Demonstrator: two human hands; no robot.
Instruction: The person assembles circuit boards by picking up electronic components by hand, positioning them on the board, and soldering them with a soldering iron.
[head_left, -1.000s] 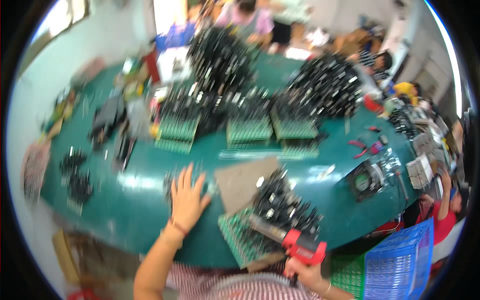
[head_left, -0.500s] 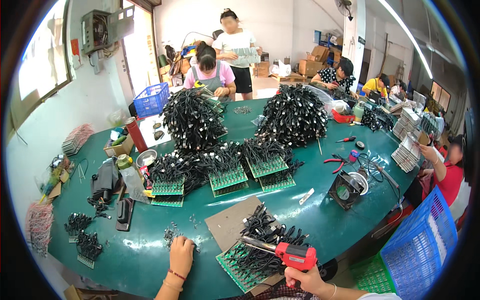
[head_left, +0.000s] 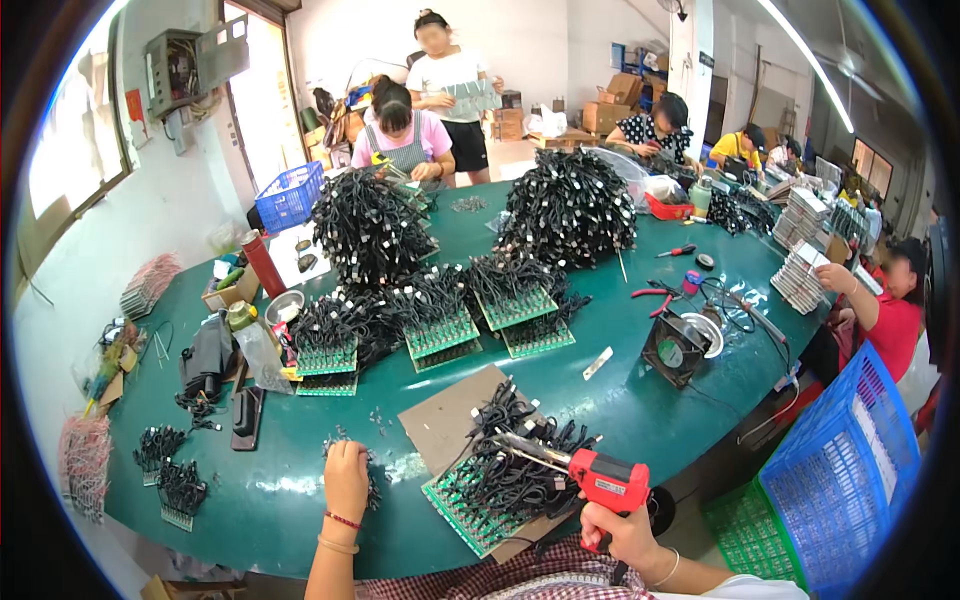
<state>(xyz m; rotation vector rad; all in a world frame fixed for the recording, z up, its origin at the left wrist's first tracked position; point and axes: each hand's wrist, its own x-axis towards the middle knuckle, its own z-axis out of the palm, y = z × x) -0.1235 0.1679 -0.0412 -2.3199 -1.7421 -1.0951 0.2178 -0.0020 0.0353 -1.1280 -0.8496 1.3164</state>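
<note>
My left hand [head_left: 347, 478] rests at a scatter of small metal parts [head_left: 374, 488] on the green table, its fingers bent down and drawn together. Whatever they pinch is hidden. In my right hand [head_left: 622, 533] is a red and black soldering gun [head_left: 608, 480], gripped by its handle. Its long metal nose points left, over a bundle of black cables [head_left: 510, 490]. Those cables lie on a green circuit board [head_left: 462, 515] with rows of joints, which sits partly on a brown cardboard sheet [head_left: 430, 420]. I cannot tell whether the nose touches anything.
Stacked boards with black cables [head_left: 440, 335] stand across the middle, before two tall cable heaps [head_left: 570, 210]. At right are a small fan [head_left: 673, 350], red pliers [head_left: 655, 298] and a blue basket [head_left: 840, 470]. Co-workers [head_left: 405, 140] sit and stand around the table.
The soldering gun has shifted right and away from me, its nose now farther up over the cables. My left hand stays at the small parts, slightly turned. The whole view has shifted a little.
</note>
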